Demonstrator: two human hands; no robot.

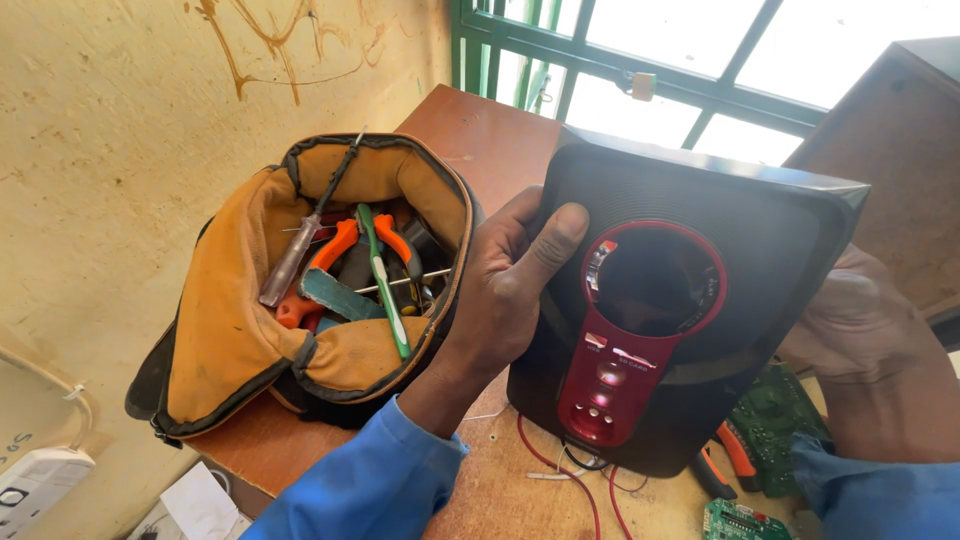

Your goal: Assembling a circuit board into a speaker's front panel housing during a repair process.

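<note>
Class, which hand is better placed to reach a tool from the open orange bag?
Left. The left hand grips the black-and-red speaker box right beside the orange tool bag; the right hand holds its far side.

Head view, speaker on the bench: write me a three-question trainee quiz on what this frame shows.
1. True or false: both hands grip the black speaker.
2. Where does the open tool bag lie relative to the speaker? A) to its left, by the wall B) to its right C) on top of it
3. Fill in: the panel on the speaker's front is coloured ____.

Key:
1. True. The left hand holds its left edge with the thumb on the front; the right hand holds the right side.
2. A. It holds screwdrivers and orange-handled pliers.
3. Red; green circuit boards lie beneath the speaker.
</note>
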